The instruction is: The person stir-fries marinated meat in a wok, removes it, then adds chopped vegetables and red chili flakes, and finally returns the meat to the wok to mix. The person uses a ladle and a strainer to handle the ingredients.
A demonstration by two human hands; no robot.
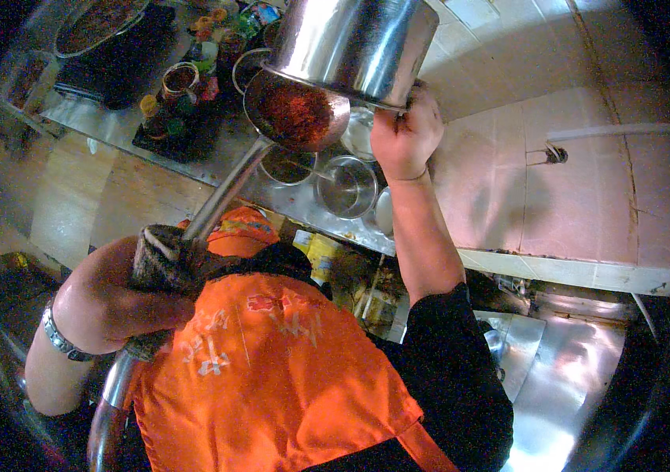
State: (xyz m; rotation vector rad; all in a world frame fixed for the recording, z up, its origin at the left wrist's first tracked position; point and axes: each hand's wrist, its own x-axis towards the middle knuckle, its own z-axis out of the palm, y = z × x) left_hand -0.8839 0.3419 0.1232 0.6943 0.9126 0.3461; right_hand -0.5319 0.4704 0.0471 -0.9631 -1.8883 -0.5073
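Observation:
My left hand (116,289) grips the long metal handle (231,186) of a wok, with a dark, worn cloth (161,259) wrapped between palm and handle. Inside the wok (338,112) lies a heap of dark red-brown food (299,115); its exact kind cannot be told. My right hand (408,133) is closed on the edge of a large, shiny steel pot (352,44). That pot is tilted above the wok, its flared rim on the lower side, and it covers the wok's far part. The pot's inside is hidden.
Below the wok, a steel counter carries a clear round container (346,187), a dark-filled bowl (289,165) and a pale bowl (361,133). Jars and bottles (181,79) crowd the far left, near a large pan (101,23). A tiled wall (577,194) rises at right.

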